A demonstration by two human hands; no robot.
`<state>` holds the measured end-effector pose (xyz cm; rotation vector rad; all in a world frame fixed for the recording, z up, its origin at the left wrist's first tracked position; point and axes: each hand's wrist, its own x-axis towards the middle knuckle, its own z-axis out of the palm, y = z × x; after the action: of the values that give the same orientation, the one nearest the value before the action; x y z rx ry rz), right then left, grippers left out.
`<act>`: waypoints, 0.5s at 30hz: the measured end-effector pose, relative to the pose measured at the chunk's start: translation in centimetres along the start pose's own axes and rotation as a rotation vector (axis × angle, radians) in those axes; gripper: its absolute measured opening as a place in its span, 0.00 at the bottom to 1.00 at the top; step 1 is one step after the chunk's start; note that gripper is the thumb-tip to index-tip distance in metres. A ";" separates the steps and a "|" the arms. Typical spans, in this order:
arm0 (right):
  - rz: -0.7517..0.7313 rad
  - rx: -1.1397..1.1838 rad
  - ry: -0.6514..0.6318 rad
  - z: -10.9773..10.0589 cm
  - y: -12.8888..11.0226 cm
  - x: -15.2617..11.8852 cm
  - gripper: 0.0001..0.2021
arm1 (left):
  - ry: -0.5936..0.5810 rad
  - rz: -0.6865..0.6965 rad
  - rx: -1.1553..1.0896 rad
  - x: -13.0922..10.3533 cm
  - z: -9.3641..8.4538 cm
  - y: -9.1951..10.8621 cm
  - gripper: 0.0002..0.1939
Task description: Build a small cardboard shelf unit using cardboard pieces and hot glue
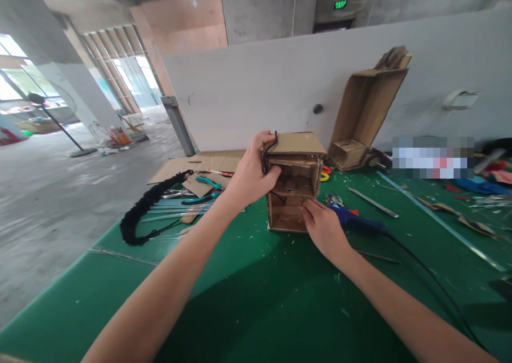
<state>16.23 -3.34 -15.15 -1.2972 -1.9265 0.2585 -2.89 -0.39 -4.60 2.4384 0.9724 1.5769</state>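
A small cardboard box point(298, 144) with two open compartments, one above the other, stands upright on the green table. My left hand point(258, 166) is wrapped round its upper left side, the thumb reaching in at the front of the upper compartment. A dark cord point(271, 145) runs over the top beside those fingers and down the left edge. At the right side of the lower compartment, my right hand point(320, 224) has its fingers bent together on the box, fingertips partly inside the opening. Whether anything small is between them is hidden.
Left lie a fuzzy black strip point(138, 214), teal-handled pliers point(208, 182) and clear sticks point(176, 209). Right are a blue corded tool point(356, 219), a metal strip point(374, 202) and scissors point(326, 175). A tall cardboard piece point(366, 112) leans near the white partition point(248, 96).
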 end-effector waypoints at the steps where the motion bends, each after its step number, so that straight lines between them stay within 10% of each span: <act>1: -0.003 -0.006 0.001 0.0 0.0 0.0 0.11 | 0.003 0.004 0.001 0.0 0.0 0.0 0.27; 15: -0.001 0.007 0.003 0.0 0.0 -0.1 0.10 | 0.025 0.026 -0.001 0.1 0.3 -0.7 0.26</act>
<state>16.26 -3.41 -15.20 -1.2920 -1.9221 0.2622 -2.88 0.29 -4.94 2.4469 0.9473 1.6188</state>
